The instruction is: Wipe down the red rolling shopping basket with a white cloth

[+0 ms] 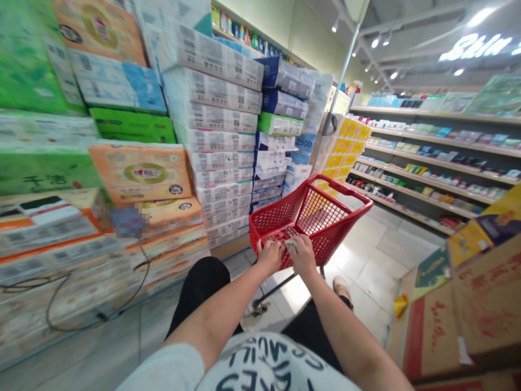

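Observation:
A red plastic shopping cart (330, 234) with latticed walls stands right in front of me. Along its near rim my left hand (270, 255) is closed, its fingers curled over the edge. Beside it, a short gap to the right, my right hand (303, 256) is closed on a small crumpled pale cloth (290, 244). That cloth, perhaps a wipe or tissue, lies against the rim between my two hands. Both forearms reach forward over my knees. The fingertips of both hands are partly hidden.
Stacked tissue packs (222, 114) rise on the left, with an orange pack (142, 169) nearer. A loose cable (138, 293) hangs there. Cardboard boxes (435, 331) line the right side. Stocked shelves (439, 157) stand behind the cart, past a metal pole (344, 70).

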The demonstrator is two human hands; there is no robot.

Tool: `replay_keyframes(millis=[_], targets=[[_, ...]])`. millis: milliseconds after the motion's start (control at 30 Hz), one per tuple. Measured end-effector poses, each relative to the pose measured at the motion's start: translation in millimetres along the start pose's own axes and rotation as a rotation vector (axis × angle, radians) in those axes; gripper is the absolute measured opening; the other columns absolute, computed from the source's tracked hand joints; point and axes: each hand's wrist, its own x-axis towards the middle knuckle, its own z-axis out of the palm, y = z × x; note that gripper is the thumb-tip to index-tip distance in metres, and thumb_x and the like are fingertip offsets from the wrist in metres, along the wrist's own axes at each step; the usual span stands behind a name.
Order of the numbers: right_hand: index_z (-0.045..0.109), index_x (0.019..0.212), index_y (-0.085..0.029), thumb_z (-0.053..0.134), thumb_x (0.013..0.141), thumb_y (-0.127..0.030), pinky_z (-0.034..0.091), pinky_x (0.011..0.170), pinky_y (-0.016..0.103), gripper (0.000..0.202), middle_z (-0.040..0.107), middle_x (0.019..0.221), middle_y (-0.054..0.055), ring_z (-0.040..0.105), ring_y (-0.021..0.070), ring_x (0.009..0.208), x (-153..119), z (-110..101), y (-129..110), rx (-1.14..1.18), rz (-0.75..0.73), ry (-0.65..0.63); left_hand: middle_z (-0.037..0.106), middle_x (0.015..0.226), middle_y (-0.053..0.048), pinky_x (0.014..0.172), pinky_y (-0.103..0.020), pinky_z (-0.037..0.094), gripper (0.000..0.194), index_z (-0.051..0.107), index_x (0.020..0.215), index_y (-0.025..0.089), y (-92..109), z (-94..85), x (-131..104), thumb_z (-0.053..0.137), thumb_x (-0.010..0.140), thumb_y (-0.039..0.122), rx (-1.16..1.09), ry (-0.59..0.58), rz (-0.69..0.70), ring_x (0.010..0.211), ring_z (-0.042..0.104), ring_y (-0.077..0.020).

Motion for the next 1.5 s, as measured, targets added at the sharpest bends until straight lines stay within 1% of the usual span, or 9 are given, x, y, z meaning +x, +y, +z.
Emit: replay_keyframes(millis=[167,367,600,767,900,1100,1267,1400,1500], targets=[[0.063,0.101,-0.020,0.045,0.082,-0.012,0.046,0.091,0.040,0.027,0.053,0.101,0.008,0.049,0.0218,0.100,2.2,-0.6,-9.3,-0.034,-0.009,-0.110,0.066,0.106,-0.004,0.114,-0.057,0.006,0.030,0.060,0.096,0.024,-7.7,-5.4,3.2,0.031,0.098,0.031,0.011,-0.003,-0.045,0.116,0.048,-0.0220],[0.061,0.111,-0.020,0.044,0.085,-0.013,0.045,0.096,0.040,0.032,0.051,0.113,0.011,0.048,0.0222,0.108,13.0,2.0,-14.2,-0.037,-0.018,0.031,0.065,0.107,-0.004,0.114,-0.055,0.009,0.027,0.060,0.094,0.024,-25.8,-10.7,4.7,0.034,0.097,0.030,0.003,-0.015,-0.026,0.114,0.050,-0.0215],[0.063,0.109,-0.018,0.047,0.080,-0.009,0.041,0.094,0.038,0.034,0.057,0.115,0.010,0.045,0.0237,0.105,15.3,4.1,-18.1,-0.201,-0.052,-0.173,0.066,0.104,-0.002,0.114,-0.054,0.007,0.028,0.060,0.092,0.026,-38.0,-15.4,3.3,0.033,0.097,0.030,0.032,0.003,-0.002,0.114,0.049,-0.0211],[0.064,0.096,-0.020,0.054,0.085,-0.022,0.037,0.089,0.037,0.015,0.063,0.095,0.008,0.048,0.0240,0.097,33.3,-3.2,-26.8,-0.370,-0.077,-0.299,0.065,0.107,-0.002,0.114,-0.053,0.009,0.027,0.059,0.094,0.026,-40.3,-17.9,3.4,0.033,0.097,0.029,0.034,-0.026,-0.029,0.116,0.048,-0.0206],[0.061,0.095,-0.019,0.054,0.087,-0.028,0.036,0.083,0.035,0.014,0.062,0.092,0.009,0.051,0.0224,0.088,42.4,-1.3,-32.1,-0.462,0.005,-0.337,0.065,0.107,0.000,0.114,-0.051,0.010,0.027,0.059,0.094,0.026,-40.1,-18.0,3.6,0.032,0.098,0.029,0.049,-0.025,-0.027,0.116,0.048,-0.0190],[0.058,0.098,-0.019,0.053,0.087,-0.026,0.034,0.082,0.034,0.014,0.060,0.097,0.009,0.051,0.0222,0.091,38.6,7.3,-38.1,-0.482,0.046,-0.373,0.064,0.110,-0.001,0.116,-0.051,0.009,0.028,0.062,0.093,0.024,-49.7,-20.4,7.8,0.035,0.098,0.030,0.009,-0.024,-0.031,0.117,0.048,-0.0181],[0.057,0.099,-0.020,0.053,0.087,-0.023,0.034,0.084,0.033,0.013,0.059,0.099,0.008,0.050,0.0224,0.095,28.2,13.1,-43.4,-0.432,0.030,-0.331,0.064,0.112,0.000,0.117,-0.049,0.008,0.030,0.063,0.096,0.026,-62.8,-30.6,6.3,0.034,0.098,0.031,-0.010,-0.011,0.022,0.119,0.048,-0.0170],[0.056,0.111,-0.020,0.053,0.087,-0.022,0.037,0.089,0.034,0.025,0.058,0.108,0.008,0.048,0.0223,0.101,20.4,12.0,-44.3,-0.381,-0.048,-0.339,0.064,0.117,0.002,0.117,-0.050,0.009,0.033,0.063,0.100,0.027,-67.0,-46.1,3.2,0.030,0.099,0.030,0.018,-0.076,0.050,0.125,0.044,-0.0185],[0.055,0.118,-0.020,0.052,0.086,-0.021,0.039,0.093,0.034,0.032,0.057,0.116,0.009,0.048,0.0223,0.107,17.6,11.0,-40.7,-0.333,-0.116,-0.357,0.063,0.120,0.002,0.117,-0.051,0.012,0.029,0.059,0.111,0.030,-68.0,-54.3,3.4,0.033,0.097,0.028,-0.002,-0.080,-0.014,0.132,0.038,-0.0198]])
